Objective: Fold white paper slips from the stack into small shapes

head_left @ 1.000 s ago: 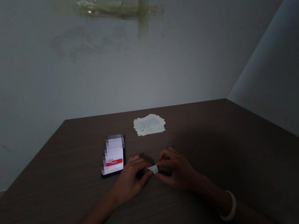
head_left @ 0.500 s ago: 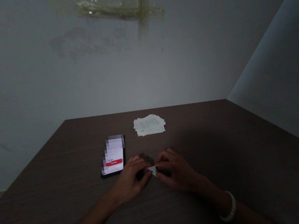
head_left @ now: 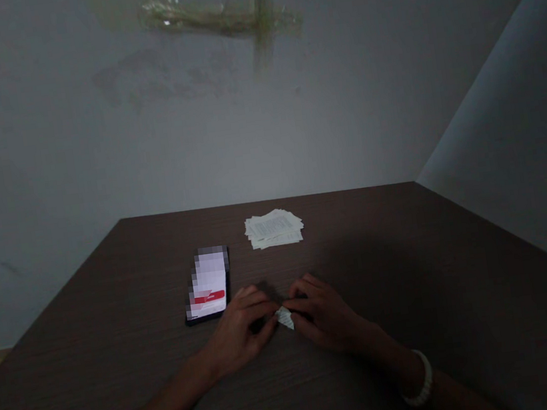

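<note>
A small folded piece of printed paper (head_left: pixel 285 318) is between my two hands, just above or on the dark table. My left hand (head_left: pixel 243 325) pinches its left side between thumb and fingers. From the other side, my right hand (head_left: pixel 322 311) grips the top and right of it, fingers bent and close together. The fingertips of both hands nearly meet at the paper's upper edge and hide part of it. A white beaded bracelet (head_left: pixel 419 378) circles my right wrist.
A phone (head_left: pixel 207 281) with a lit, partly blurred screen lies just beyond my left hand. Farther back is a loose stack of printed paper sheets (head_left: pixel 274 227). The brown wooden table (head_left: pixel 148 248) meets a stained wall (head_left: pixel 265 139) at its far edge.
My fingertips have drawn closer together along the paper's top edge. The paper shows a little lower, with more of its printed face toward me. Phone and stack stay put.
</note>
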Demonstrator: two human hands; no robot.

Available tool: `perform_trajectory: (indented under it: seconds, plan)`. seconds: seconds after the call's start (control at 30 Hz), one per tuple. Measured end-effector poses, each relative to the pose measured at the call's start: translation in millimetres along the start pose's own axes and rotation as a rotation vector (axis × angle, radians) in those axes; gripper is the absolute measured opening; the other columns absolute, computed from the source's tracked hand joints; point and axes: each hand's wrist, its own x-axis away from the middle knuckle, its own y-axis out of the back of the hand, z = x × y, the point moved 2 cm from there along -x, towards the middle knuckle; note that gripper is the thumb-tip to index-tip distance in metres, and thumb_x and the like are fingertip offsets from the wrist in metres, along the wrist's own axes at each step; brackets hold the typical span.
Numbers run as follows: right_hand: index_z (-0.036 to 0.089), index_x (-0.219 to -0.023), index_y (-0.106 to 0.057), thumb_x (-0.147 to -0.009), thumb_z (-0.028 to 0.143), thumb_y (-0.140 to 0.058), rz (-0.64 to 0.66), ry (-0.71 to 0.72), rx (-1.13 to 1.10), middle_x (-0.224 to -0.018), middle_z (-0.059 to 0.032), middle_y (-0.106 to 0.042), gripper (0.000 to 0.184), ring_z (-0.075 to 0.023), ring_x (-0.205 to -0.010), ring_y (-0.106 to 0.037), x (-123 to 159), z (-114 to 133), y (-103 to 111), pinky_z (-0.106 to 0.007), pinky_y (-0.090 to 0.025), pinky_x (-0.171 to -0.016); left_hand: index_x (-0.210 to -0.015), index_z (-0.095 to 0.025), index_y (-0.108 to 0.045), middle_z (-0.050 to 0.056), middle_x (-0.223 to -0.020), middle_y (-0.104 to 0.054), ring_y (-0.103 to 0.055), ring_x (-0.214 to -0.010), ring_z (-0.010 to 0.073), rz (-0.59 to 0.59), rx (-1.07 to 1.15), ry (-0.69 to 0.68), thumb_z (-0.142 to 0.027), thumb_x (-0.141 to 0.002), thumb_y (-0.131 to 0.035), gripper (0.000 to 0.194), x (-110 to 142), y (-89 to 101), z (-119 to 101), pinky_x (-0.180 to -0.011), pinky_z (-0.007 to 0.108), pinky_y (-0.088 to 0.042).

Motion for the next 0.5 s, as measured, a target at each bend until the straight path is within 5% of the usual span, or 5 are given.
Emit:
perform_trajectory:
  seconds: [0.5]
  plan:
    - [0.020, -0.094, -0.068, -0.082, 0.019, -0.062, -0.129, -0.015, -0.056, -0.086, -0.0041, -0.059, 0.014, -0.0177, -0.082, -0.050, 1.1, -5.0, -6.0, -0.033, -0.039, -0.076, -0.097, -0.020, -0.068, 0.005, -0.081, -0.061, -0.052, -0.082, 0.0205, 0.011, -0.083, -0.016, -0.017, -0.093, -0.046, 0.023, -1.2, 0.9, -3.8, -0.075, 0.035, -0.041]
